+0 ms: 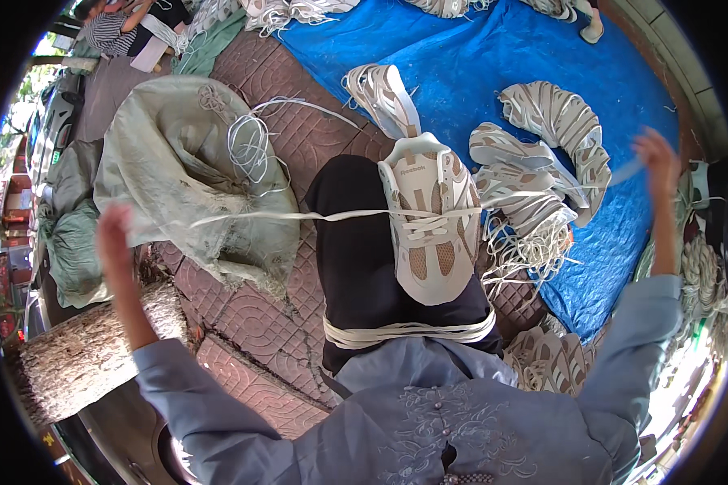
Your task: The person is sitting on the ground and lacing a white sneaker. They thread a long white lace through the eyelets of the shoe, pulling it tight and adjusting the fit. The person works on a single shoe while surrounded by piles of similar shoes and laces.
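A beige and white sneaker (435,275) lies on my lap, sole down, its toe toward me. A flat cream shoelace (332,216) is threaded through its lower eyelets and stretches out to both sides. Far out on the left, my left hand (115,226) is closed on one end, its fingers blurred by motion. My right hand (658,162) is raised far out on the right, closed on the other end. Both arms are spread wide. A band of cream laces (408,333) lies across my dark trousers.
A blue tarp (477,56) bears a curved row of sneakers (562,121) and a tangle of loose laces (534,252). At left stand a pale woven sack (158,133) and a rough log (97,347) on red paving (259,323). Another person (113,32) sits at the far left.
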Available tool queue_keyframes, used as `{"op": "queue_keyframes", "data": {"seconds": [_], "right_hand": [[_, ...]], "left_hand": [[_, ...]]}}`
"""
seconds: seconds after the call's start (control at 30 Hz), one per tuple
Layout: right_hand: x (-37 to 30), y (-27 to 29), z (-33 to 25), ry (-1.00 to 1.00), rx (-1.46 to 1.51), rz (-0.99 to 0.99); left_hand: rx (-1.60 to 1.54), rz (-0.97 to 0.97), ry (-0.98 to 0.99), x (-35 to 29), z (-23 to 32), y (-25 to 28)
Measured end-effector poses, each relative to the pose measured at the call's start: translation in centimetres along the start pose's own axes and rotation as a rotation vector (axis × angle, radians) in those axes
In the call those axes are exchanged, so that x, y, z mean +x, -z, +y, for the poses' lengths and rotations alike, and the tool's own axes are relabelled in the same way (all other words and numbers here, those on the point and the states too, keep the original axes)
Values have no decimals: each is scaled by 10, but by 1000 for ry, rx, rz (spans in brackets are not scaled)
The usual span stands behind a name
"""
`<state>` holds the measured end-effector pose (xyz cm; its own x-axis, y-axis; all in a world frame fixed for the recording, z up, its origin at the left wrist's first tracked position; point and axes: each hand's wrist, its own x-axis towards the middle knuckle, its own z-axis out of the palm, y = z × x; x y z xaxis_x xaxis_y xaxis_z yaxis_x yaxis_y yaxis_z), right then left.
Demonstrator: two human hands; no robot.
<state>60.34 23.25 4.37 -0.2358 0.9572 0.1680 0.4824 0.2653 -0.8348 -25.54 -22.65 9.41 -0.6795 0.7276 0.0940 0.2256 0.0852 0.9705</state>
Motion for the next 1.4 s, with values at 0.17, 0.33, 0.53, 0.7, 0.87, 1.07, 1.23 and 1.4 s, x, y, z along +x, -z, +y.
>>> {"op": "queue_keyframes", "data": {"seconds": [0.17, 0.33, 0.53, 0.7, 0.87, 1.07, 1.23, 1.4], "right_hand": [[-66, -248, -139, -87, 413, -663], [-113, -309, -167, 444, 41, -701], [-123, -290, -175, -223, 301, -897], [-126, -284, -183, -354, 311, -926], [-135, -284, -184, -395, 357, -948], [-143, -281, -191, -470, 380, -908], [-152, -281, -180, -516, 434, -909], [-150, -281, -176, -328, 420, -878]], "left_hand": [[-7, -213, 127, -97, 38, -318], [252, -270, -344, -151, 29, -401], [293, -373, -271, -184, 12, -415], [269, -367, -258, -190, 12, -413], [470, -391, -566, -202, 7, -405], [447, -323, -661, -205, -4, -414], [755, -490, -785, -199, 12, -407], [1185, -733, -703, -188, 29, -409]]}}
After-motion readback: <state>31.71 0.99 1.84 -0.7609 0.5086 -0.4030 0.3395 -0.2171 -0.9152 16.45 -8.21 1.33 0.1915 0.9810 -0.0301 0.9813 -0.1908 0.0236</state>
